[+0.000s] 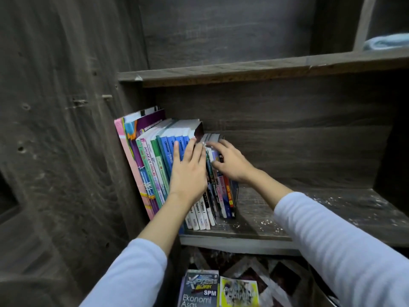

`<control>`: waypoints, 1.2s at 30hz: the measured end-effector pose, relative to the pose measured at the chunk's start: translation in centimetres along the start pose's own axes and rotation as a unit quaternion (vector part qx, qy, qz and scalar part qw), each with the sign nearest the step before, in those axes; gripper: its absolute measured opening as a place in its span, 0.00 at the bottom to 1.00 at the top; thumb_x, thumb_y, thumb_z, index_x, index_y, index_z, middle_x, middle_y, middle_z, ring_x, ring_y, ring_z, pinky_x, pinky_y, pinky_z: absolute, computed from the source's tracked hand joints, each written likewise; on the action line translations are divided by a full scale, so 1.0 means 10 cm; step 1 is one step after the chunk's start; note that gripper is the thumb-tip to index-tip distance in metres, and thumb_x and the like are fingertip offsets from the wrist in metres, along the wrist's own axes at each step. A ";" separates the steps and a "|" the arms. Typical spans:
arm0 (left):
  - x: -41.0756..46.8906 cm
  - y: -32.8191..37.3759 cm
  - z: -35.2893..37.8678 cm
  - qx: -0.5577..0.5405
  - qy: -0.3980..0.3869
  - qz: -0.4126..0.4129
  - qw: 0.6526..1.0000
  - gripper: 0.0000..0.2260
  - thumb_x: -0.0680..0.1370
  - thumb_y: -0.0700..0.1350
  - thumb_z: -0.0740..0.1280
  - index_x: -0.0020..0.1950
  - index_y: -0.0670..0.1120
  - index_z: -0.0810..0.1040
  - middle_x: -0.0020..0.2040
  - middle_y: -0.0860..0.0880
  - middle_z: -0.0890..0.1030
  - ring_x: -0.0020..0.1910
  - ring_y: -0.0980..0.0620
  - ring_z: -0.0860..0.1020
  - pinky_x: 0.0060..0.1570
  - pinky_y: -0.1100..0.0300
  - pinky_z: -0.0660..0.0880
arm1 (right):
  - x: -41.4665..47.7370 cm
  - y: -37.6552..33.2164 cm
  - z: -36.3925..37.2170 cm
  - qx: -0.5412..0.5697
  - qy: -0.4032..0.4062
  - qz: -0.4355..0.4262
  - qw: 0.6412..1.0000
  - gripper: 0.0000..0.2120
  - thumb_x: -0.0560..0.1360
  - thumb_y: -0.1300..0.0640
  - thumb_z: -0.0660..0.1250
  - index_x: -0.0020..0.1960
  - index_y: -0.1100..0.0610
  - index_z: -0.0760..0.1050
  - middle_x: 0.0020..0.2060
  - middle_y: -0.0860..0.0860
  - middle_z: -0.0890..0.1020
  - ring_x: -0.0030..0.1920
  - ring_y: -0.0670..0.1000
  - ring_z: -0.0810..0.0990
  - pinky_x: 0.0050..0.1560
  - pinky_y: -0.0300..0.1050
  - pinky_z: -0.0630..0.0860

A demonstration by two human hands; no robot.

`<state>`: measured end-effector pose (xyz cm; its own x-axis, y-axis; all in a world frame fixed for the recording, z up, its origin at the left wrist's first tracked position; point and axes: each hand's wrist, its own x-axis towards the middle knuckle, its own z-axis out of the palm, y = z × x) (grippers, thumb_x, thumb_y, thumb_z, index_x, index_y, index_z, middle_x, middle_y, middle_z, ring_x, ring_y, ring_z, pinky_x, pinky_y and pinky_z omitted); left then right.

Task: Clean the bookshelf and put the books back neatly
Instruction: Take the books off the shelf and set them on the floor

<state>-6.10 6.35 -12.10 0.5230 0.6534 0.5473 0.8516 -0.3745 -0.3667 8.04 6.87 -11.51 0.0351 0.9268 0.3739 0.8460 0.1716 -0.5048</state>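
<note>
Watching the feed now: the row of books [155, 165] stands upright at the left end of the shelf [298, 209], its tall pink book hard against the bookcase's side wall [66, 129]. My left grip [188, 171] lies flat on the blue spines in the middle of that row, fingers straight and pressed together. My right grip [230, 165] is at the right end of the row, fingers bent over the tops of the short books [225, 196] and thumb on their spines, pinching them; the fingertips are blurred. Right of the row, the shelf board is bare wood speckled with white flecks. Below the row, two loose books [200, 291] lie flat on a patterned floor [265, 269]. Far above and right of the row, a light blue cloth [385, 42] sits in an upper compartment.
</note>
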 end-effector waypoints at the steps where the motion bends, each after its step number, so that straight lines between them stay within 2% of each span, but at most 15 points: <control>1: 0.00 0.00 0.03 -0.007 0.004 0.000 1.000 0.27 0.81 0.50 0.51 0.77 0.42 0.48 0.78 0.46 0.50 0.76 0.45 0.41 0.70 0.41 0.34 | 0.01 0.01 0.00 -0.006 -0.004 -0.009 1.000 0.28 0.76 0.58 0.62 0.74 0.46 0.60 0.75 0.55 0.59 0.74 0.57 0.58 0.71 0.53 0.59; 6: 0.00 -0.03 0.09 0.004 0.050 -0.007 0.999 0.25 0.79 0.50 0.56 0.74 0.42 0.63 0.73 0.46 0.65 0.76 0.45 0.53 0.71 0.41 0.43 | 0.03 0.09 -0.03 -0.019 -0.005 -0.027 0.999 0.26 0.76 0.57 0.63 0.73 0.47 0.63 0.73 0.53 0.65 0.72 0.56 0.64 0.70 0.51 0.62; 10: 0.01 0.02 0.09 -0.005 0.025 -0.009 1.000 0.27 0.80 0.49 0.55 0.76 0.42 0.55 0.76 0.46 0.58 0.77 0.46 0.47 0.70 0.41 0.37 | -0.03 0.14 -0.09 -0.028 -0.006 -0.027 0.999 0.27 0.75 0.58 0.63 0.73 0.47 0.63 0.73 0.51 0.65 0.71 0.57 0.66 0.70 0.52 0.63; 11: 0.00 0.04 0.08 -0.010 0.035 -0.017 0.999 0.28 0.78 0.49 0.58 0.76 0.42 0.56 0.75 0.45 0.59 0.76 0.45 0.50 0.70 0.41 0.38 | -0.05 0.14 -0.12 -0.028 -0.006 -0.026 0.999 0.27 0.75 0.59 0.62 0.72 0.47 0.64 0.73 0.50 0.66 0.70 0.57 0.66 0.70 0.51 0.63; 13: -0.07 0.15 0.12 -0.072 0.106 -0.034 0.991 0.30 0.71 0.45 0.67 0.72 0.41 0.66 0.69 0.43 0.70 0.71 0.43 0.65 0.70 0.41 0.53 | -0.08 0.14 -0.20 -0.014 -0.010 -0.022 1.000 0.24 0.76 0.59 0.58 0.72 0.48 0.65 0.72 0.49 0.68 0.70 0.56 0.67 0.69 0.48 0.62; 15: -0.17 0.33 0.25 -0.201 0.179 -0.027 0.963 0.28 0.67 0.39 0.70 0.67 0.39 0.71 0.63 0.42 0.75 0.63 0.44 0.73 0.64 0.47 0.68 | -0.12 0.12 -0.28 0.010 -0.018 -0.014 1.000 0.21 0.79 0.58 0.54 0.72 0.49 0.66 0.71 0.48 0.69 0.70 0.54 0.67 0.69 0.45 0.61; 16: -0.23 0.44 0.28 -0.280 0.179 -0.037 0.942 0.27 0.69 0.37 0.69 0.68 0.38 0.70 0.64 0.42 0.75 0.63 0.44 0.73 0.62 0.51 0.71 | -0.13 0.13 -0.31 0.012 -0.026 -0.013 1.000 0.21 0.81 0.58 0.51 0.72 0.50 0.67 0.71 0.49 0.68 0.71 0.53 0.66 0.69 0.44 0.60; 18: -0.29 0.65 0.24 -0.417 0.127 -0.110 0.893 0.28 0.75 0.38 0.64 0.74 0.41 0.61 0.70 0.44 0.68 0.68 0.48 0.68 0.63 0.61 0.66 | -0.13 0.14 -0.37 0.012 -0.039 -0.005 0.999 0.21 0.82 0.59 0.47 0.72 0.52 0.67 0.71 0.50 0.68 0.71 0.51 0.66 0.69 0.44 0.60; 20: -0.30 0.81 0.22 -0.508 0.064 -0.192 0.837 0.32 0.77 0.41 0.63 0.77 0.45 0.50 0.74 0.46 0.61 0.71 0.50 0.64 0.61 0.65 0.61 | -0.12 0.17 -0.40 0.042 -0.037 0.009 0.998 0.20 0.82 0.56 0.47 0.69 0.49 0.70 0.69 0.51 0.71 0.70 0.51 0.67 0.70 0.47 0.61; 22: -0.21 0.93 0.23 -0.540 0.022 -0.241 0.806 0.35 0.77 0.43 0.65 0.78 0.47 0.47 0.73 0.45 0.63 0.69 0.47 0.66 0.60 0.61 0.65 | -0.12 0.22 -0.44 0.092 -0.029 0.028 0.995 0.21 0.80 0.52 0.47 0.65 0.46 0.74 0.67 0.52 0.74 0.68 0.52 0.69 0.70 0.51 0.64; 24: -0.12 1.02 0.26 -0.539 -0.006 -0.258 0.802 0.37 0.76 0.45 0.66 0.78 0.47 0.47 0.70 0.44 0.68 0.65 0.45 0.70 0.59 0.55 0.68 | -0.13 0.23 -0.46 0.101 -0.035 0.030 0.994 0.23 0.77 0.50 0.47 0.64 0.46 0.75 0.66 0.52 0.75 0.67 0.53 0.70 0.69 0.53 0.65; 29: 0.18 1.10 0.35 -0.564 -0.035 -0.350 0.747 0.39 0.74 0.47 0.71 0.77 0.49 0.51 0.62 0.41 0.74 0.59 0.41 0.75 0.54 0.49 0.73 | -0.16 0.26 -0.49 0.124 -0.035 0.021 0.991 0.22 0.80 0.54 0.47 0.65 0.46 0.74 0.66 0.51 0.74 0.68 0.51 0.69 0.69 0.49 0.64; 32: 0.26 1.11 0.41 -0.538 -0.020 -0.374 0.755 0.33 0.75 0.46 0.69 0.75 0.48 0.57 0.58 0.40 0.78 0.57 0.40 0.77 0.53 0.48 0.74 | -0.17 0.30 -0.47 0.125 -0.036 0.010 0.991 0.22 0.81 0.55 0.46 0.65 0.46 0.74 0.66 0.50 0.75 0.68 0.50 0.69 0.68 0.46 0.63; 34: 0.25 1.13 0.44 -0.516 -0.008 -0.369 0.773 0.25 0.76 0.45 0.68 0.70 0.44 0.64 0.57 0.40 0.78 0.57 0.39 0.76 0.53 0.47 0.75 | -0.17 0.31 -0.44 0.144 -0.033 0.013 0.989 0.23 0.77 0.51 0.47 0.64 0.44 0.75 0.66 0.48 0.75 0.68 0.50 0.69 0.69 0.49 0.63; 36: 0.24 1.13 0.45 -0.501 -0.005 -0.359 0.787 0.20 0.76 0.45 0.68 0.65 0.41 0.68 0.57 0.38 0.78 0.58 0.38 0.76 0.53 0.48 0.74 | -0.16 0.33 -0.41 0.159 -0.029 0.019 0.987 0.24 0.75 0.48 0.47 0.64 0.43 0.75 0.66 0.47 0.75 0.67 0.49 0.69 0.68 0.46 0.63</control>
<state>4.59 6.61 -18.32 -0.1013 0.9368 0.3349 0.5296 -0.2341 0.8153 12.93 4.54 -10.57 0.0258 0.9504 0.3099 0.6351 0.2238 -0.7393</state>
